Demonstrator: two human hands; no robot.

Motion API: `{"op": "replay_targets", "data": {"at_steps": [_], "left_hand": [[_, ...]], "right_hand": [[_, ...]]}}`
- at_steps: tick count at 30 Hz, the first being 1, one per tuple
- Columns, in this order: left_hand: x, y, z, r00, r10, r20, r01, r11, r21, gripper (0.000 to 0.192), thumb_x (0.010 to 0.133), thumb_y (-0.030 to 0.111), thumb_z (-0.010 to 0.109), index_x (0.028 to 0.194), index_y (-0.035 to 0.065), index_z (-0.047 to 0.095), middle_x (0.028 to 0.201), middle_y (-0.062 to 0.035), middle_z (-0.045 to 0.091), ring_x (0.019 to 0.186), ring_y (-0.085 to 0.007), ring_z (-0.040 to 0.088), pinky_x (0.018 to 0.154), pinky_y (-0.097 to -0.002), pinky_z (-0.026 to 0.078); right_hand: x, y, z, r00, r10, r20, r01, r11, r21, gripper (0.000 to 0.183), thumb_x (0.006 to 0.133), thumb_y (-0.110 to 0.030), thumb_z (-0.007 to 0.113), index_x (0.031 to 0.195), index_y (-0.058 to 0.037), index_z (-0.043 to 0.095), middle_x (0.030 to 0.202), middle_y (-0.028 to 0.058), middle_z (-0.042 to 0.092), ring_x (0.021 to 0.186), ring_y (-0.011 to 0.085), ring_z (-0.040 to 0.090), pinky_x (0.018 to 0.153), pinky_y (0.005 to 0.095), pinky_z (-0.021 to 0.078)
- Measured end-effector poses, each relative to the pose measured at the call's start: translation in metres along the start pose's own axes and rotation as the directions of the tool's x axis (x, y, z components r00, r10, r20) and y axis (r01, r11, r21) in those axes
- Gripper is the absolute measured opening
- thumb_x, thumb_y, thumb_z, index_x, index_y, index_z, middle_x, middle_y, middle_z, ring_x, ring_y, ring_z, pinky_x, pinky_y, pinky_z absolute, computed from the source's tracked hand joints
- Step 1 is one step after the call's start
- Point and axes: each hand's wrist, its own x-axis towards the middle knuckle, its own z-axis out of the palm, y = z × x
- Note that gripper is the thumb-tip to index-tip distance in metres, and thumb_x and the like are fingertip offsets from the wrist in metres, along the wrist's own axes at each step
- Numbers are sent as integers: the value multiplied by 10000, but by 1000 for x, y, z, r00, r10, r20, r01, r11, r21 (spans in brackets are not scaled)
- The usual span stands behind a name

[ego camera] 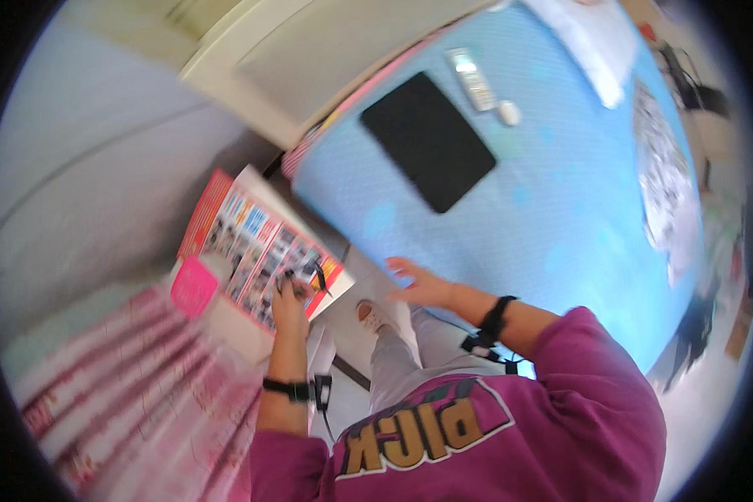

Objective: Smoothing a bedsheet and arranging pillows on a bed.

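My left hand is over a printed poster or box top with rows of small pictures, at the left. Its fingers are around a small dark thing, too blurred to name. A thin black object lies just beyond the fingertips. My right hand, fingers apart and holding nothing, is by the near edge of a bed with a light-blue cover. On the bed are a black flat rectangular item, a white remote control and a small white oval object. A pink object lies beside the poster.
A pink curtain hangs at the lower left. The bed's pale headboard or end panel rises at the top. A white cloth and a crumpled silvery-grey item lie on the bed's far side. My shoe is on the tiled floor.
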Motion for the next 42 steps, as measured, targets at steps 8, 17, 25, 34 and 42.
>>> {"op": "replay_targets", "data": {"at_steps": [8,17,25,34,42], "left_hand": [[-85,14,120,865,-213,455,194,977,89,232,812,165,376,973,1,403,897,-98,471,711,-164,485,644,-273,419],[-67,-39,105,856,-318,407,234,941,243,244,810,163,377,1026,48,365,924,-80,460,750,-162,477,654,-298,418],[-73,-57,56,886,-428,179,372,886,276,253,787,169,421,1015,64,386,919,-68,481,740,-163,494,629,-295,424],[-81,-71,69,850,-454,269,305,839,452,261,737,221,483,961,93,451,808,-35,487,607,-114,479,496,-234,404],[-62,-38,27,891,-389,236,242,845,477,248,730,194,489,948,82,454,798,-41,499,674,-135,490,560,-266,414]], "right_hand": [[-32,-54,-22,985,155,68,-170,889,426,387,672,-226,566,1007,-78,440,811,43,509,716,107,482,560,230,380],[-4,-56,-265,693,75,-717,207,932,297,236,702,-230,468,820,-28,496,657,68,489,571,128,444,465,252,353],[31,-46,-243,535,-51,-843,-117,984,-133,549,676,-246,547,1127,-34,316,1064,167,406,937,263,439,775,325,364],[-116,70,-57,976,165,144,88,306,-948,669,599,-276,588,1171,-111,283,1255,139,142,1156,328,113,889,466,191],[-143,96,-30,990,138,0,-40,286,-957,338,665,-254,467,963,-102,525,1188,133,306,1086,317,288,841,373,313]]}}
